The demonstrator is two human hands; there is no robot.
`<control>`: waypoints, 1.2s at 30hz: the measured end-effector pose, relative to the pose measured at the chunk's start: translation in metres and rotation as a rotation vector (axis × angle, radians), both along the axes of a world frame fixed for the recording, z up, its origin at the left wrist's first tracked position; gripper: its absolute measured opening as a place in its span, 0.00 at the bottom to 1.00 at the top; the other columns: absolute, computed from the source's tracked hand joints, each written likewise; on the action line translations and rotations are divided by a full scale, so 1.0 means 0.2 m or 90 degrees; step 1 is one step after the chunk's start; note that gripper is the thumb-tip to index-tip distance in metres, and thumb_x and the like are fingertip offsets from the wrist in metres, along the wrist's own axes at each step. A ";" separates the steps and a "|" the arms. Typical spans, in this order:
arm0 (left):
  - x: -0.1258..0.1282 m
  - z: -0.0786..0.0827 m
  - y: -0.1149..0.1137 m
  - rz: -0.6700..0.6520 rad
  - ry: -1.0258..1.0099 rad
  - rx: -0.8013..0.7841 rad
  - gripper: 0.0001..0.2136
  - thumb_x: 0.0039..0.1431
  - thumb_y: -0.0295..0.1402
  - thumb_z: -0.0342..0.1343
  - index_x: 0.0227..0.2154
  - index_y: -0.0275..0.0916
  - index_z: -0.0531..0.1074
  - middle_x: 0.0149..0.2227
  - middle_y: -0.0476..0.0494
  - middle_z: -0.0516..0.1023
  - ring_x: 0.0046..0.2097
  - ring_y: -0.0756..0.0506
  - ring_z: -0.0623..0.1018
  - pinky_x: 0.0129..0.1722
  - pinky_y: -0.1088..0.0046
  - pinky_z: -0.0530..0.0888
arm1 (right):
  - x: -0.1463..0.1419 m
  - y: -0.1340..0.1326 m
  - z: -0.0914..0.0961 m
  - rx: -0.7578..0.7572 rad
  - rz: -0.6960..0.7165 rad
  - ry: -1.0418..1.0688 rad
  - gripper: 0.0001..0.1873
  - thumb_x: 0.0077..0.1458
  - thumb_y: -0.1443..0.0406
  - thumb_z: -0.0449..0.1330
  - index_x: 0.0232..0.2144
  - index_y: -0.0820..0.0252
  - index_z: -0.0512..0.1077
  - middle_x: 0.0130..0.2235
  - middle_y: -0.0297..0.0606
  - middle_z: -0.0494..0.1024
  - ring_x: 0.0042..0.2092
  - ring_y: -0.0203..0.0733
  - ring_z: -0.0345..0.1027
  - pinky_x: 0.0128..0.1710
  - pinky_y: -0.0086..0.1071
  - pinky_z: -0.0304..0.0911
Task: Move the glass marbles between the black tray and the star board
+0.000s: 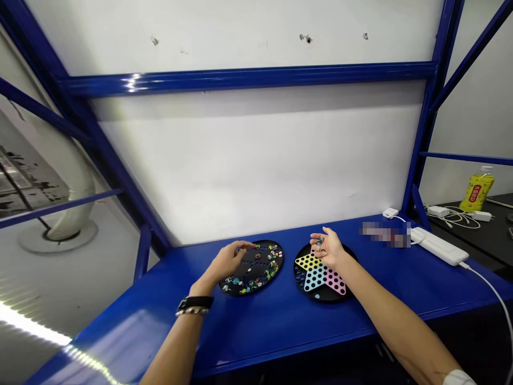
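Observation:
My left hand (pixel 229 260) reaches over the left edge of a round black tray (pixel 247 271), its fingers stretched out above the surface. Whether a marble sits between thumb and fingers I cannot make out. Glass marbles (pixel 245 291) in mixed colours lie mostly around the tray's rim. On the right, my right hand (pixel 329 250) is turned palm up with curled fingers, holding small marbles (pixel 319 241). It hovers over a round Chinese checkers board (pixel 315 279) with a yellow, blue and pink star, covering its upper right part.
Both round pieces stand on a blue table (pixel 276 326) inside a blue metal frame (pixel 256 80), before a white panel (pixel 256 171). A white power strip (pixel 438 246) with cables lies at the right. Beyond it, a yellow bottle (pixel 476 191) stands on a black table.

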State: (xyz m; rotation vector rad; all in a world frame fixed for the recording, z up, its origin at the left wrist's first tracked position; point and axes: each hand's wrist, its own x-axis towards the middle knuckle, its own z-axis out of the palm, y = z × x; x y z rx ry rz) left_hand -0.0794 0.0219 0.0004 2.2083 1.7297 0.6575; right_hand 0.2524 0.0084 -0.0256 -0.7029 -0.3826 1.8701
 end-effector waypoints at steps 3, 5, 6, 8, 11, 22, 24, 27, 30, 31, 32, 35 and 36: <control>-0.14 0.01 -0.10 0.000 0.064 -0.100 0.21 0.52 0.46 0.50 0.42 0.42 0.79 0.42 0.44 0.83 0.36 0.42 0.79 0.38 0.68 0.75 | -0.01 0.00 0.00 0.000 -0.009 -0.009 0.16 0.65 0.55 0.49 0.35 0.61 0.67 0.24 0.35 0.69 0.16 0.29 0.49 0.12 0.22 0.41; -0.17 0.00 -0.16 -0.030 0.087 -0.146 0.20 0.49 0.46 0.53 0.41 0.43 0.79 0.41 0.45 0.83 0.35 0.42 0.78 0.37 0.68 0.74 | -0.01 0.00 -0.01 0.008 -0.011 -0.017 0.16 0.66 0.55 0.48 0.35 0.61 0.67 0.24 0.35 0.69 0.16 0.29 0.49 0.12 0.22 0.41; -0.17 -0.01 -0.18 -0.044 0.095 -0.157 0.19 0.49 0.46 0.54 0.40 0.44 0.80 0.41 0.45 0.83 0.35 0.42 0.78 0.37 0.69 0.74 | -0.01 0.00 0.00 0.010 -0.012 -0.021 0.16 0.66 0.55 0.48 0.35 0.61 0.67 0.24 0.35 0.69 0.16 0.29 0.49 0.12 0.23 0.41; -0.16 -0.02 -0.20 -0.051 0.110 -0.154 0.17 0.48 0.45 0.55 0.38 0.46 0.80 0.41 0.46 0.82 0.35 0.42 0.78 0.36 0.69 0.73 | 0.00 -0.01 0.00 0.013 -0.010 -0.025 0.17 0.66 0.55 0.48 0.35 0.61 0.67 0.24 0.35 0.69 0.16 0.29 0.49 0.13 0.23 0.41; -0.09 -0.02 -0.19 -0.036 0.110 -0.102 0.16 0.52 0.46 0.54 0.36 0.44 0.80 0.37 0.45 0.82 0.35 0.42 0.78 0.35 0.69 0.72 | 0.00 -0.01 0.00 0.017 0.003 -0.026 0.18 0.65 0.53 0.50 0.35 0.61 0.67 0.23 0.34 0.68 0.16 0.29 0.49 0.13 0.22 0.40; 0.77 0.16 -0.20 -0.291 -0.017 0.157 0.12 0.62 0.41 0.52 0.43 0.45 0.77 0.40 0.45 0.82 0.41 0.43 0.78 0.44 0.67 0.74 | -0.02 -0.04 0.03 0.037 0.152 -0.031 0.25 0.67 0.49 0.42 0.32 0.61 0.67 0.21 0.34 0.68 0.16 0.31 0.52 0.12 0.20 0.38; 0.85 0.15 -0.18 -0.340 0.016 0.152 0.13 0.62 0.40 0.52 0.44 0.46 0.78 0.41 0.45 0.82 0.44 0.42 0.78 0.47 0.66 0.73 | -0.03 -0.03 0.02 0.024 0.143 -0.028 0.23 0.67 0.50 0.45 0.30 0.60 0.66 0.19 0.31 0.64 0.16 0.30 0.51 0.12 0.20 0.38; 0.82 0.14 -0.13 -0.328 -0.031 0.130 0.15 0.65 0.41 0.48 0.46 0.45 0.77 0.45 0.43 0.82 0.46 0.42 0.78 0.49 0.65 0.73 | -0.03 -0.02 -0.01 0.017 0.107 -0.042 0.17 0.67 0.58 0.49 0.28 0.60 0.65 0.19 0.29 0.64 0.14 0.26 0.47 0.12 0.19 0.37; 0.65 0.14 -0.10 -0.230 -0.123 0.126 0.19 0.65 0.44 0.46 0.49 0.42 0.75 0.48 0.41 0.80 0.46 0.42 0.78 0.49 0.65 0.73 | -0.03 -0.02 -0.01 0.014 0.079 -0.049 0.16 0.67 0.62 0.49 0.27 0.61 0.64 0.19 0.28 0.64 0.14 0.25 0.43 0.12 0.20 0.37; 0.56 0.14 -0.10 -0.194 -0.141 0.121 0.20 0.64 0.46 0.46 0.48 0.41 0.75 0.48 0.41 0.80 0.45 0.42 0.78 0.48 0.65 0.74 | -0.03 -0.02 0.00 0.008 0.072 -0.046 0.16 0.67 0.61 0.48 0.27 0.61 0.64 0.19 0.29 0.65 0.14 0.25 0.43 0.12 0.20 0.37; 0.47 0.14 -0.10 -0.158 -0.153 0.105 0.21 0.63 0.47 0.46 0.48 0.40 0.75 0.48 0.40 0.80 0.45 0.42 0.78 0.48 0.65 0.74 | -0.03 -0.03 0.01 0.003 0.066 -0.037 0.17 0.68 0.60 0.47 0.28 0.61 0.64 0.19 0.31 0.66 0.14 0.26 0.45 0.12 0.20 0.38; 0.19 0.12 -0.10 -0.058 -0.143 0.061 0.25 0.59 0.52 0.47 0.45 0.38 0.76 0.43 0.41 0.81 0.41 0.41 0.79 0.43 0.66 0.75 | 0.00 -0.04 0.04 -0.016 0.047 -0.012 0.20 0.68 0.56 0.44 0.31 0.62 0.66 0.23 0.38 0.71 0.17 0.30 0.52 0.12 0.20 0.40; 0.10 0.10 -0.10 -0.028 -0.137 0.046 0.26 0.57 0.54 0.48 0.45 0.39 0.76 0.40 0.42 0.82 0.39 0.41 0.79 0.41 0.66 0.76 | 0.01 -0.04 0.05 -0.022 0.040 -0.010 0.20 0.68 0.56 0.43 0.32 0.62 0.66 0.24 0.39 0.71 0.17 0.30 0.53 0.12 0.20 0.40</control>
